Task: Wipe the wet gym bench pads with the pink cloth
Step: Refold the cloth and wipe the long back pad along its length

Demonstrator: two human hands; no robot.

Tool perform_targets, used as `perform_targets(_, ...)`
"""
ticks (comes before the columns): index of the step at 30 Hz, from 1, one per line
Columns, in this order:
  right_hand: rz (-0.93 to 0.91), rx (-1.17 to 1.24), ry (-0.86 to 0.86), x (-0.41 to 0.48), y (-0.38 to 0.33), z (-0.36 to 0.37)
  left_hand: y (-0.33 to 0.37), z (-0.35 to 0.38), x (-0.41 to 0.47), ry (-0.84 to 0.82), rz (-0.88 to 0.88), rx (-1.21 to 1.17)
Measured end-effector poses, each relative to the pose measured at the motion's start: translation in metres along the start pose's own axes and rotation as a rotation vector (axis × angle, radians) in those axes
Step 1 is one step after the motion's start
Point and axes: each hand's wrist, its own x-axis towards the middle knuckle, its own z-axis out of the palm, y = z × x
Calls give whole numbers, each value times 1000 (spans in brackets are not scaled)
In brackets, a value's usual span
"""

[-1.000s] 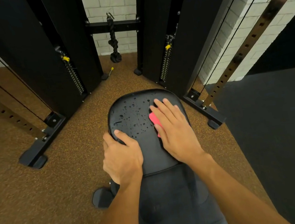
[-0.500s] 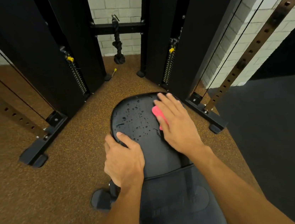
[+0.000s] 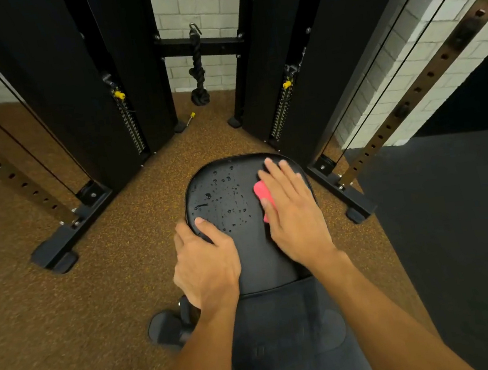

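Note:
A black bench seat pad (image 3: 225, 193) lies in front of me, its left and middle beaded with water drops. My right hand (image 3: 293, 212) presses flat on the pink cloth (image 3: 262, 193) near the pad's far right edge; only the cloth's left side shows from under the fingers. My left hand (image 3: 206, 263) grips the pad's near left edge, thumb on top. A second, longer black pad (image 3: 288, 333) continues toward me below the seat.
Black cable-machine towers (image 3: 77, 91) stand left and right beyond the bench, with base feet (image 3: 68, 237) on the brown speckled floor. A black rope handle (image 3: 197, 67) hangs between them before a white brick wall. A bench foot (image 3: 168, 326) sticks out at lower left. Dark flooring lies on the right.
My right hand has slid the pink cloth away from me, up the right side of the seat pad toward its far edge. My left hand has stayed on the near left edge.

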Motion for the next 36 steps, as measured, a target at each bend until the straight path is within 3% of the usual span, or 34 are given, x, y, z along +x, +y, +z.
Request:
perform_targets(3,132,21,42,47,0,2,1,-2,-2,7,5,-11)
perform_targets(6,104,19,23,69,-4,7,1,-2,-1,7,13,-19)
perform_targets(14,-58,-16,-72,-72,-14,1,-3,1,0,20,21,-46)
perform_targets(19,233,17,34,-34,10,1,-4,1,-1,18,19,-54)
perform_targets(21,271,9,65,-13,3,7,-4,1,-2,20,25,-63)
perform_targets(27,-24,-9,-47,-79,-18,7,-5,0,-1,18,23,-92)
perform_targets(32,340,30,90,-47,7,3,-7,-1,1,2,4,-121)
perform_targets(36,322,-6,153,27,-3,15,-7,-5,0,-14,-10,-154)
